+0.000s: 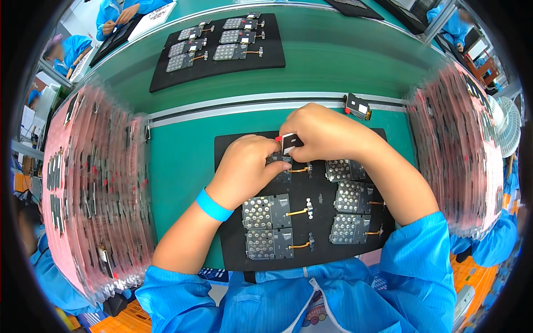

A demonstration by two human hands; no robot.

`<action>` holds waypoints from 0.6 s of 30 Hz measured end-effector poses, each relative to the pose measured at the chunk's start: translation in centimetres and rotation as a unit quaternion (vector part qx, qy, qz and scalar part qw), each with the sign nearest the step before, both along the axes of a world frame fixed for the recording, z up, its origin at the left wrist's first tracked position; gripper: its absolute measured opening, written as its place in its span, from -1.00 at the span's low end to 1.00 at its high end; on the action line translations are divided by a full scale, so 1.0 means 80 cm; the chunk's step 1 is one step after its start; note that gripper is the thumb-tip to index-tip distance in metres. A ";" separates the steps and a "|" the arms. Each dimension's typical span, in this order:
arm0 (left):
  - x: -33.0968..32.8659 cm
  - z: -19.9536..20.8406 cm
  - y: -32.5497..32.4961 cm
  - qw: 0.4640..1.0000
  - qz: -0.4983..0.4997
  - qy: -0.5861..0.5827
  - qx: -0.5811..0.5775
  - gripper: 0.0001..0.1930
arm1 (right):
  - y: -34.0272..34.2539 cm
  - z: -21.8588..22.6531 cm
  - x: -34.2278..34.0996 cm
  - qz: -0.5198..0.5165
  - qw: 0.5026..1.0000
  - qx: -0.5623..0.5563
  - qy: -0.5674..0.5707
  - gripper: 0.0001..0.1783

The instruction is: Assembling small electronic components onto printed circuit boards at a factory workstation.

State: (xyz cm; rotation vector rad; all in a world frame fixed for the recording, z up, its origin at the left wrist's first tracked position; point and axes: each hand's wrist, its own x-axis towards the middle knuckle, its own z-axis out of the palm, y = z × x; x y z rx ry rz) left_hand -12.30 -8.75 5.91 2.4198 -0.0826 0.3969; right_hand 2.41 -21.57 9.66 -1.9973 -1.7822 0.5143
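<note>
- On the black mat (233, 255), the left hand's grip (247, 166) covers much of a button-studded board (284, 176).
- Toward the mat's upper edge, the right hand's grip (316, 130) hides part of a black-and-white piece (291, 142); whether the left fingertips touch it cannot be told.
- The right forearm (397, 183) covers a stretch of the mat's right edge.
- Left of the mat, layers in the tall stack (119, 194) blur together.
- Beyond the mat, a co-worker (119, 16) is cut off by the top edge.
</note>
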 end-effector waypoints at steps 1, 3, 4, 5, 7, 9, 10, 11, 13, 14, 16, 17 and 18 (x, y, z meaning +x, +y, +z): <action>0.000 0.003 0.000 1.000 0.005 0.015 0.004 -0.75 | 0.001 0.002 0.000 0.006 1.000 0.001 -0.009 -0.85; 0.000 0.003 0.000 0.999 0.010 0.030 0.007 -0.76 | 0.000 -0.004 0.001 -0.005 1.000 0.008 -0.006 -0.85; 0.000 0.000 0.000 1.000 0.012 0.024 -0.002 -0.75 | 0.000 -0.007 0.001 -0.013 1.000 0.016 -0.003 -0.85; 0.000 -0.001 -0.001 1.000 0.014 0.018 -0.011 -0.75 | -0.001 -0.006 0.001 -0.012 1.000 0.016 -0.004 -0.85; 0.001 0.000 0.000 1.000 0.013 0.014 -0.008 -0.75 | -0.004 -0.005 0.000 -0.029 0.999 0.002 0.031 -0.85; 0.001 0.001 -0.001 1.000 0.011 0.012 -0.005 -0.75 | -0.003 -0.005 0.000 -0.024 0.999 0.003 0.026 -0.85; 0.001 0.000 -0.001 1.000 0.013 0.010 -0.007 -0.75 | -0.003 -0.005 0.001 -0.020 1.000 0.004 0.020 -0.85; 0.001 0.000 0.000 1.000 0.014 0.009 -0.009 -0.75 | -0.003 -0.006 0.001 -0.021 1.000 0.004 0.021 -0.85; 0.001 -0.001 0.001 1.000 0.012 0.014 -0.009 -0.74 | -0.002 -0.007 0.001 -0.012 1.000 0.015 0.017 -0.86; 0.001 -0.002 0.001 1.000 0.011 0.017 -0.010 -0.73 | -0.002 -0.007 0.002 -0.012 1.000 0.016 0.016 -0.86; 0.000 -0.002 0.000 1.000 0.015 0.014 -0.012 -0.73 | -0.002 -0.007 0.002 -0.019 0.999 0.018 0.029 -0.86; 0.000 -0.003 -0.001 1.000 0.018 0.012 -0.014 -0.72 | -0.002 -0.007 0.004 -0.018 0.999 0.019 0.028 -0.86; 0.000 -0.004 -0.001 1.000 0.019 0.011 -0.014 -0.72 | -0.002 -0.009 0.006 -0.021 0.999 0.011 0.031 -0.86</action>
